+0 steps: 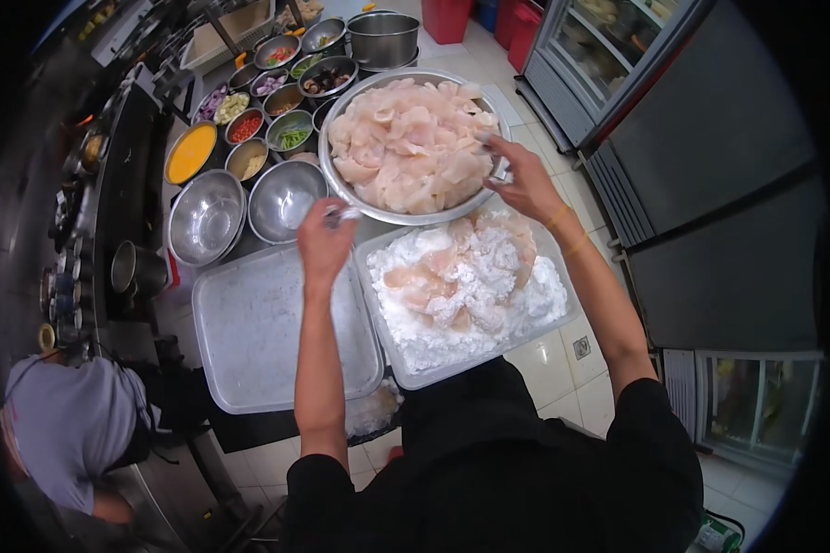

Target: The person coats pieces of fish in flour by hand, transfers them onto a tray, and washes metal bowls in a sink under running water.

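Note:
A wide metal bowl (pixel 419 219) heaped with thin slices of pale raw meat (pixel 410 143) sits ahead of me, at the far edge of a clear plastic tub (pixel 411 380). My left hand (pixel 326 241) is closed at the bowl's near-left rim, around what looks like its shiny handle; blur softens the fingers. On the right side, my right hand (pixel 524 182) grips the bowl at its other handle, fingers over the rim. White powder (pixel 424 339) fills the tub, with several meat slices (pixel 443 267) partly coated in it.
Left of the tub lies a bare metal tray (pixel 281 323). Two metal bowls (pixel 206 219) (pixel 287 198) stand behind it, then several containers of chopped vegetables and a yellow liquid (pixel 191 153). A person in a grey shirt (pixel 78 424) is at lower left. Fridges (pixel 710 129) line the right.

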A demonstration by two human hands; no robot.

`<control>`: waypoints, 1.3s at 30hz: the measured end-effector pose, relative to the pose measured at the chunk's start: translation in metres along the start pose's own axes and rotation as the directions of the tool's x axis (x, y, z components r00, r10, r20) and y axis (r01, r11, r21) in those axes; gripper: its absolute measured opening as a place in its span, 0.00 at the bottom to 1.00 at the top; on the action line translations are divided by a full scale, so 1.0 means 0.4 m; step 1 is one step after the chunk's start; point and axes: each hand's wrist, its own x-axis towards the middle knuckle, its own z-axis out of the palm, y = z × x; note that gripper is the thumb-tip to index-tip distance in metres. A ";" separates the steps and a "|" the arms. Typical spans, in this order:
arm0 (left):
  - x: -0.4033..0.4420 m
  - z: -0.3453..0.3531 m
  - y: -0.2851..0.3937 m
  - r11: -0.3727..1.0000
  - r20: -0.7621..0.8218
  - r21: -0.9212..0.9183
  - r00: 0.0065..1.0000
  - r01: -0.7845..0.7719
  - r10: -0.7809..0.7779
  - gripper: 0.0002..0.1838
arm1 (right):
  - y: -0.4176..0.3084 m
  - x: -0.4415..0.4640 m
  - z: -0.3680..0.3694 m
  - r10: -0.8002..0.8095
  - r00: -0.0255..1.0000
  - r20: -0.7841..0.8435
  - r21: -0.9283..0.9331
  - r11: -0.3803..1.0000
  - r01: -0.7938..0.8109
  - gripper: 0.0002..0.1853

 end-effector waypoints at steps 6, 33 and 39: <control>0.065 0.137 0.056 0.982 0.074 0.188 0.997 -0.018 0.004 0.15 | 0.038 0.089 0.074 -0.218 0.908 0.359 -0.103 0.957 0.271 0.37; 0.373 0.222 0.124 0.584 0.667 -0.473 0.701 0.660 -0.252 0.25 | 0.234 0.198 -0.034 0.384 0.856 0.346 0.879 0.187 -0.439 0.23; 0.359 0.313 0.093 0.810 0.482 0.429 0.859 -0.401 0.170 0.23 | 0.218 0.207 -0.036 0.400 0.846 0.352 0.879 0.168 -0.445 0.23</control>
